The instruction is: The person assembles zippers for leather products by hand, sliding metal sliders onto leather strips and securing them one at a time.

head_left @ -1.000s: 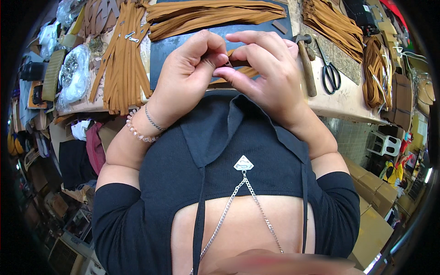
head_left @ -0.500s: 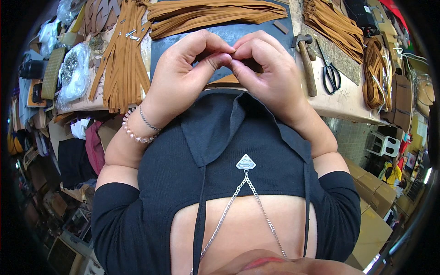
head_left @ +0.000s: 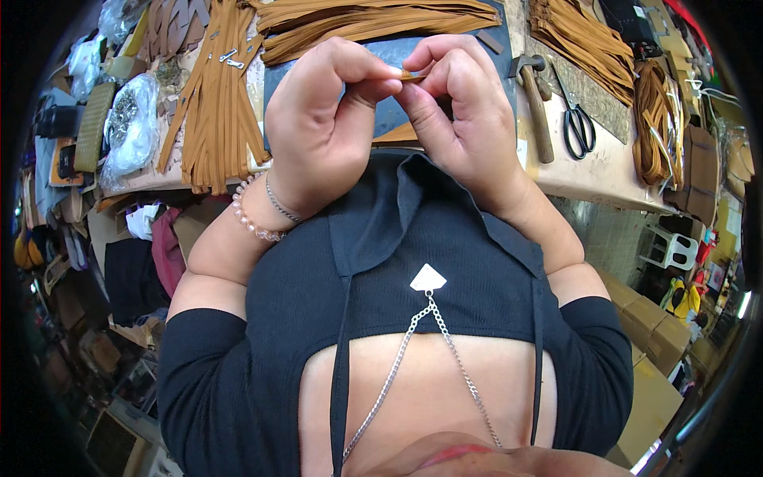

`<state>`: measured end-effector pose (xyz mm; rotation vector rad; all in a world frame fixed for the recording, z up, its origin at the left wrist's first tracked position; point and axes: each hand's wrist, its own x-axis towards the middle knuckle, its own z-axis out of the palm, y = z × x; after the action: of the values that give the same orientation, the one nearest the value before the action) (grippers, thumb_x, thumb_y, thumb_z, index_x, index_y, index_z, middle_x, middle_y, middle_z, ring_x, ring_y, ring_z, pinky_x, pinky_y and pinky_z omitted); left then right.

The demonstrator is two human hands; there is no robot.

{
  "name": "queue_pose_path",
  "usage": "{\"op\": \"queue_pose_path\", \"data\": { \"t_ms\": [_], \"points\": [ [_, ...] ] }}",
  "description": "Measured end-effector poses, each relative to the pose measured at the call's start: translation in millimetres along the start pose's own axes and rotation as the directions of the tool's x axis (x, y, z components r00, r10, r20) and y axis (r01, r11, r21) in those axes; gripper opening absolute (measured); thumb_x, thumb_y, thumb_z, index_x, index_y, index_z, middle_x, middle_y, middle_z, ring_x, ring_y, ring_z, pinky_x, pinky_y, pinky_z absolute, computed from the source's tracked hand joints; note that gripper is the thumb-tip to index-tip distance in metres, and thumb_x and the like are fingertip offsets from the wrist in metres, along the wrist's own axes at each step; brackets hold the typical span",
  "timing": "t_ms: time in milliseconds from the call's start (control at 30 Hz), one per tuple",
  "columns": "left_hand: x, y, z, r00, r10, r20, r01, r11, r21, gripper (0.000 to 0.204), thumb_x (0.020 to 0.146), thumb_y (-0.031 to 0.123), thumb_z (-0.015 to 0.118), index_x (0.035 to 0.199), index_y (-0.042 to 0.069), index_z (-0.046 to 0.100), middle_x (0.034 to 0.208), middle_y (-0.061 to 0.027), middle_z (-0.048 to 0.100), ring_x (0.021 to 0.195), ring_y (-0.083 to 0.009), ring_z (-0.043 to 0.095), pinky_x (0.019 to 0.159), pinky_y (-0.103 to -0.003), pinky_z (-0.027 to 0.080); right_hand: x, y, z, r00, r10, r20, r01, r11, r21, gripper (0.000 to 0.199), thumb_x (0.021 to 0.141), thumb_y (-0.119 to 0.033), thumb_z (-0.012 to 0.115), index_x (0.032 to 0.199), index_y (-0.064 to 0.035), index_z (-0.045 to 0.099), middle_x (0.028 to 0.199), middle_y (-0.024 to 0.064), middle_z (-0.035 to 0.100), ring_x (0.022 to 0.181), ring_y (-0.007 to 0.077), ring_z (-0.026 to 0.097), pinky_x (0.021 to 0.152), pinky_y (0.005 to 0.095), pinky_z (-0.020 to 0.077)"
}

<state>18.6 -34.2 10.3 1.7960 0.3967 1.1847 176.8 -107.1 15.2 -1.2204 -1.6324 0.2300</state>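
Over the near part of a dark work board (head_left: 381,118), my left hand (head_left: 322,119) and my right hand (head_left: 470,119) meet fingertip to fingertip. Both are closed in a pinch on the end of a brown zipper tape (head_left: 410,77), of which only a small bit shows between them. A further brown strip (head_left: 397,133) lies just below my hands; whether it belongs to the same tape, I cannot tell. To the left hangs a bundle of brown zipper tapes (head_left: 218,119) over the table edge, with a few silver zipper pulls (head_left: 232,60) on top.
More brown zipper tapes (head_left: 373,22) stretch across the board's far side. On the right lie a hammer (head_left: 537,115), black-handled scissors (head_left: 578,131), another tape bundle (head_left: 584,48) and a coiled bundle (head_left: 653,127). A clear plastic bag (head_left: 131,127) of small parts stands at left.
My fingertips have drawn slightly apart, and a bit of brown tape now shows between them. Both hands have shifted a little farther from my body, with the right fingers raised more.
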Motion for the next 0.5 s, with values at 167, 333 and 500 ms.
{"op": "queue_pose_path", "data": {
  "t_ms": [167,333,500],
  "points": [
    [3.9,-4.4,1.6,0.934,-0.349,0.075,0.353,0.875,-0.332,0.006,0.092,-0.006,0.057,0.093,-0.001,0.060,0.089,-0.0024,0.062,0.085,-0.0079,0.058,0.078,-0.022,0.048,-5.1,4.0,1.7,1.000,-0.030,0.002,0.030,0.999,0.015,0.019,0.084,-0.002,0.068,0.080,-0.0006,0.050,0.090,0.0136,0.058,0.078,0.0271,0.056,0.067,0.0332,0.0478],
    [5.0,-6.4,-13.8,0.936,-0.276,0.218,0.308,0.942,-0.134,0.018,0.102,0.014,0.053,0.109,0.003,0.065,0.090,0.0013,0.061,0.085,-0.0060,0.055,0.080,-0.022,0.047,-22.6,5.9,-2.4,0.925,0.363,0.109,-0.378,0.903,0.204,0.017,0.090,-0.005,0.065,0.081,-0.0012,0.052,0.085,0.0108,0.059,0.072,0.0211,0.055,0.067,0.0319,0.0464],
    [-1.5,-7.6,-13.7,0.925,-0.340,0.169,0.370,0.908,-0.199,0.023,0.104,0.020,0.050,0.110,0.003,0.065,0.093,0.0012,0.062,0.086,-0.0063,0.056,0.081,-0.022,0.048,-19.9,8.1,-9.7,0.968,0.244,0.061,-0.250,0.954,0.164,0.016,0.090,-0.006,0.066,0.081,-0.0014,0.053,0.085,0.0109,0.058,0.073,0.0211,0.055,0.068,0.0310,0.0458]
  ]
}}
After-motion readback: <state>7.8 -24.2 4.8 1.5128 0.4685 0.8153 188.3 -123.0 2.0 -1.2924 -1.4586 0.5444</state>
